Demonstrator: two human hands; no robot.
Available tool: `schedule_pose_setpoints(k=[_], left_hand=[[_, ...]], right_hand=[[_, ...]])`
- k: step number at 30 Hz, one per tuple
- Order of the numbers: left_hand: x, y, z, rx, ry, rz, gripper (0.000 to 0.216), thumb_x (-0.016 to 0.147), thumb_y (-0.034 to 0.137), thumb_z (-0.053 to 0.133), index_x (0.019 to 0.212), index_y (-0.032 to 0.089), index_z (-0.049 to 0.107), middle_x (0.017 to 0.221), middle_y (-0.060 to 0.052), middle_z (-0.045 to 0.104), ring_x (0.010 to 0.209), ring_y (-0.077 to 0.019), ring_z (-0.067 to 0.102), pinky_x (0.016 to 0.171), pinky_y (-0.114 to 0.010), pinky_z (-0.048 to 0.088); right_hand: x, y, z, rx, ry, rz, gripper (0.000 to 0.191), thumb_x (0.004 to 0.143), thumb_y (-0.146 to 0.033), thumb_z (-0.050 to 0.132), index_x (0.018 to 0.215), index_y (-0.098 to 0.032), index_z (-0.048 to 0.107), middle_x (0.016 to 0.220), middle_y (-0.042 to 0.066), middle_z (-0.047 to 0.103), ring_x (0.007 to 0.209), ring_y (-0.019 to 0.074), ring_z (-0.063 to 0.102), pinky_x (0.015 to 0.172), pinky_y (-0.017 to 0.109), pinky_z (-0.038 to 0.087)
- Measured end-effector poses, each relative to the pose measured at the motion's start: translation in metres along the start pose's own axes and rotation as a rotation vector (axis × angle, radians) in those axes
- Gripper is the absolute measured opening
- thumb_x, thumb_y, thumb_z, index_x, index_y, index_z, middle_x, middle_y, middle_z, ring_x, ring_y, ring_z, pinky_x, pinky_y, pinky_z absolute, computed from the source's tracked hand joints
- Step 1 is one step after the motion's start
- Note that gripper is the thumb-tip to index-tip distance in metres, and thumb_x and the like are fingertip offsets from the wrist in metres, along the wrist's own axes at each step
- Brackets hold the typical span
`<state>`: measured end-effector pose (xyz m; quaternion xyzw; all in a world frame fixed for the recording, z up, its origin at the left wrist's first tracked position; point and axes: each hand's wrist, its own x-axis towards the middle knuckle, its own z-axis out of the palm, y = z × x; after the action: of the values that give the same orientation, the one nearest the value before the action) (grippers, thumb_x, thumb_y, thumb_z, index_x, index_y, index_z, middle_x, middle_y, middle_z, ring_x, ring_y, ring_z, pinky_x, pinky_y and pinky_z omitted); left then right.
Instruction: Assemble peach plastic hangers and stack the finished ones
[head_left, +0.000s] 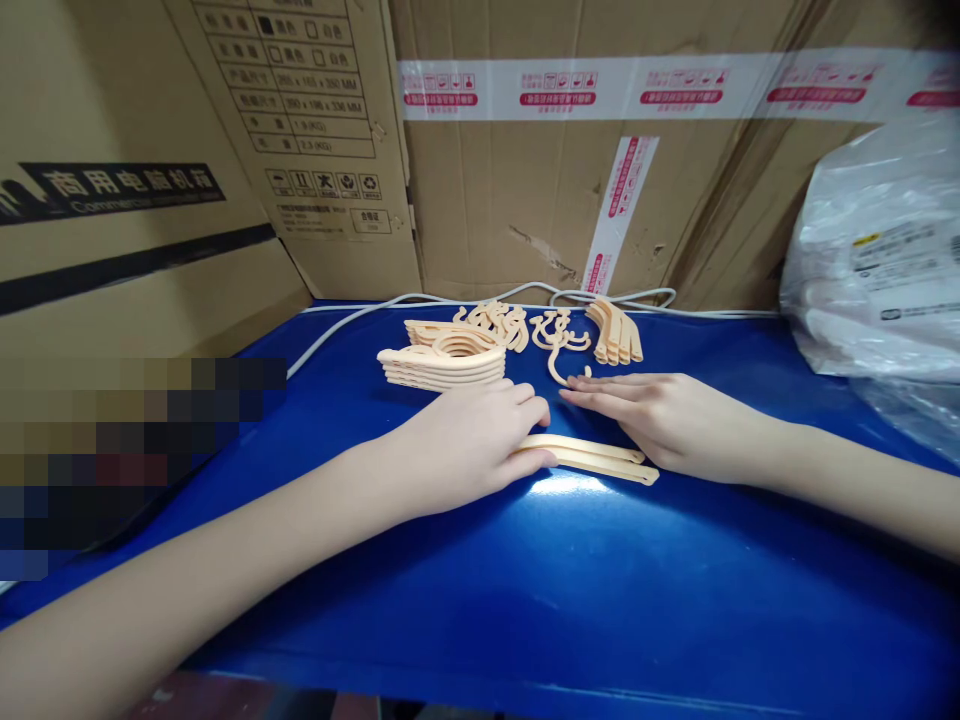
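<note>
The near blue tabletop (pixel 570 600) lies open. Far, stacked hanger parts (pixel 444 362), cardboard boxes (pixel 525 200) and a right-side plastic bag (pixel 877 260) block passage.

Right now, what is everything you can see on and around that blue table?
long hanger pieces: two, peach, front middle, under both hands
stacked hanger arms: one pile, peach, behind left hand
hooks: loose cluster, peach, back middle
short pieces: small bunch, peach, back right of hooks
cable: one, white, along back edge
table: one, blue
boxes: several, brown cardboard, behind table
plastic bag: one, clear, right
left hand: flat on long pieces
right hand: flat on long pieces
</note>
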<state>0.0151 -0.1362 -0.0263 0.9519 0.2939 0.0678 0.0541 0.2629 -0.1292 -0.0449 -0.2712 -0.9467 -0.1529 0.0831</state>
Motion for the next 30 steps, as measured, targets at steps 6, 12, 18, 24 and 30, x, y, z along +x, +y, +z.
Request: schedule_pose_setpoints(k=[6, 12, 18, 24, 30], left_hand=[[-0.001, 0.000, -0.004, -0.055, 0.011, -0.017, 0.020, 0.093, 0.034, 0.059, 0.096, 0.015, 0.063, 0.084, -0.002, 0.063, 0.072, -0.0151, 0.054, 0.061, -0.026, 0.033], [-0.002, 0.001, -0.005, -0.040, 0.012, 0.003, 0.019, 0.093, 0.033, 0.058, 0.091, 0.015, 0.064, 0.084, -0.002, 0.063, 0.072, -0.0147, 0.054, 0.061, -0.026, 0.033], [-0.002, 0.001, -0.003, 0.007, 0.009, 0.019, 0.019, 0.094, 0.033, 0.056, 0.092, 0.015, 0.063, 0.085, -0.002, 0.063, 0.073, -0.0152, 0.054, 0.062, -0.026, 0.034], [-0.001, 0.002, -0.005, 0.042, 0.009, 0.030, 0.020, 0.094, 0.033, 0.056, 0.091, 0.015, 0.063, 0.085, -0.003, 0.063, 0.074, -0.0157, 0.054, 0.062, -0.026, 0.035], [-0.001, 0.001, -0.004, 0.084, 0.015, 0.080, 0.022, 0.096, 0.032, 0.053, 0.091, 0.014, 0.064, 0.086, -0.004, 0.063, 0.076, -0.0168, 0.055, 0.064, -0.028, 0.036]], right_hand=[[-0.024, -0.006, -0.009, 0.083, 0.033, -0.002, 0.042, 0.088, -0.006, 0.041, 0.125, -0.011, 0.061, 0.124, 0.013, 0.067, 0.110, 0.0214, 0.067, 0.092, 0.035, 0.055], [-0.033, -0.011, -0.003, 0.103, 0.121, 0.057, 0.033, 0.090, -0.010, 0.042, 0.113, -0.015, 0.067, 0.118, 0.010, 0.071, 0.102, 0.0204, 0.070, 0.085, 0.034, 0.057], [-0.032, -0.011, -0.004, 0.020, 0.169, 0.031, 0.032, 0.091, -0.010, 0.040, 0.106, -0.018, 0.068, 0.113, 0.006, 0.073, 0.089, 0.0178, 0.072, 0.079, 0.032, 0.056], [-0.033, -0.012, -0.006, -0.042, 0.189, -0.015, 0.033, 0.091, -0.009, 0.040, 0.104, -0.017, 0.069, 0.112, 0.006, 0.074, 0.087, 0.0185, 0.071, 0.081, 0.035, 0.056], [-0.034, -0.011, -0.005, 0.008, 0.178, 0.002, 0.035, 0.090, -0.008, 0.040, 0.107, -0.018, 0.068, 0.113, 0.007, 0.073, 0.090, 0.0185, 0.071, 0.080, 0.035, 0.056]])
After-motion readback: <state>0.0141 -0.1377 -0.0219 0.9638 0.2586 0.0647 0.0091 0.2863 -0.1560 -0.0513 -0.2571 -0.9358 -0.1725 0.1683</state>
